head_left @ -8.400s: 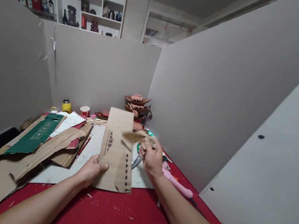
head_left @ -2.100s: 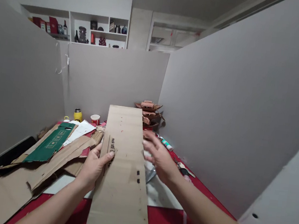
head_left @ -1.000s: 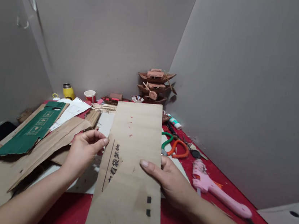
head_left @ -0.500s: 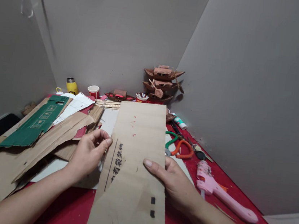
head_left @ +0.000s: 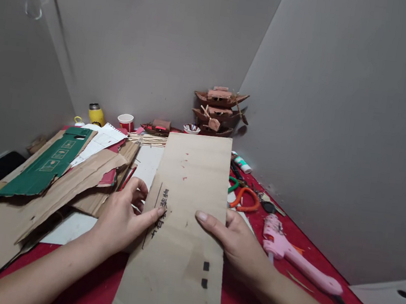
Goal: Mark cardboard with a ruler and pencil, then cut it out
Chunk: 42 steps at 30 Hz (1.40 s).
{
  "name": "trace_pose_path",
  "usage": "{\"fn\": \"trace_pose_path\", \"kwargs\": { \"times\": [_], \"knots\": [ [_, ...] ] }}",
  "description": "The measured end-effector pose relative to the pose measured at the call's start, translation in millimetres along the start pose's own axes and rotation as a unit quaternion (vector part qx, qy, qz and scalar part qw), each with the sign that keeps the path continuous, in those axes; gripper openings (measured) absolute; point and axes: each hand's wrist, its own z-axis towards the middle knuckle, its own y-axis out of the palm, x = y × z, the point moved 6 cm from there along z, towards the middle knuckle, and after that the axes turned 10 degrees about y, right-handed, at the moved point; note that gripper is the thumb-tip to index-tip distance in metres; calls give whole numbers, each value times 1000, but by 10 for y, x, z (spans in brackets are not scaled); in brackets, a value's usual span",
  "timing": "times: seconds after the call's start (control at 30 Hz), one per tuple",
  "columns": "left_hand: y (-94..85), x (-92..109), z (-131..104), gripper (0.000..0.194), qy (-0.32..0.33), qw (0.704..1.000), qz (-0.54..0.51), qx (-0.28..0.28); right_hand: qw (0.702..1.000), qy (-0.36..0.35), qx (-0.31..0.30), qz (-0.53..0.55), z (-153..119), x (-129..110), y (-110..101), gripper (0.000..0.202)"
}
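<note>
A long tan cardboard strip (head_left: 183, 248), printed with black characters and two black squares, stretches from the near edge of view toward the back. My left hand (head_left: 127, 212) grips its left edge, thumb lying over the printed characters and fingers curled at the side. On the opposite edge, my right hand (head_left: 236, 240) holds the strip with the thumb on top; its other fingers are hidden underneath. Small red marks show on the strip's far half. Close to my right hand lies a pink glue gun (head_left: 297, 259), with orange-handled scissors (head_left: 247, 200) behind it.
Torn cardboard pieces (head_left: 68, 190) and a green-printed piece (head_left: 48, 162) lie at left. Model boats (head_left: 218, 112) are stacked at the back, near a paper cup (head_left: 126, 122) and a yellow bottle (head_left: 96, 115). Sticks (head_left: 148, 140) lie behind the strip. A grey wall borders the right.
My left thumb has moved from the strip's edge onto its printed face. The strip's far end has shifted slightly right. My right hand keeps its hold.
</note>
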Motion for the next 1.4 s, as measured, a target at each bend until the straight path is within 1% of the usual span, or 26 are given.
{"fn": "trace_pose_path", "kwargs": {
  "times": [0.1,0.17,0.27,0.37,0.47,0.53,0.6,0.63,0.73,0.77,0.8,0.83,0.87,0.93,1.03,1.1,1.2,1.27,1.4],
  "knots": [
    [-3,57,-21,39,-5,1000,27,2,1000,-9,5,-13,-41,-23,13,37],
    [8,62,-25,38,-13,1000,10,-7,1000,-18,11,-15,-55,-29,7,36],
    [53,22,-19,32,-39,994,-103,-26,1000,-10,22,-6,-38,-3,-26,36],
    [86,-29,-1,34,-82,971,-221,-45,999,6,28,14,4,21,-59,37],
    [62,-53,9,36,-127,948,-286,-59,998,27,41,45,46,12,-89,40],
    [36,-58,-5,37,-150,937,-307,-72,994,41,63,78,71,-8,-120,40],
    [46,-59,-42,38,-166,927,-320,-103,989,42,84,114,91,-39,-156,41],
    [79,-54,-73,37,-174,917,-336,-131,987,37,94,128,98,-55,-174,41],
    [234,-20,-186,38,-195,860,-412,-229,983,20,109,144,111,-93,-215,41],
    [272,-16,-212,40,-199,845,-430,-247,984,14,111,140,111,-103,-226,41],
    [295,-24,-224,43,-202,839,-438,-253,985,5,114,133,110,-113,-238,41],
    [303,-44,-220,45,-202,841,-438,-245,985,-5,116,124,108,-124,-250,41],
    [297,-73,-206,47,-201,850,-430,-229,986,-16,119,113,105,-134,-261,42],
    [266,-135,-162,45,-191,878,-396,-192,987,-35,125,91,99,-146,-280,43],
    [195,-187,-88,32,-137,942,-263,-159,991,-39,118,52,96,-130,-270,43],
    [168,-181,-62,22,-95,969,-166,-159,992,-38,114,32,86,-114,-255,43],
    [152,-152,-62,15,-60,982,-74,-163,993,-34,116,15,64,-99,-242,43],
    [135,-119,-67,12,-40,987,-22,-155,993,-35,113,15,54,-97,-231,43],
    [122,-58,-78,7,-15,991,34,-131,993,-37,107,24,46,-90,-218,44]
  ]
}}
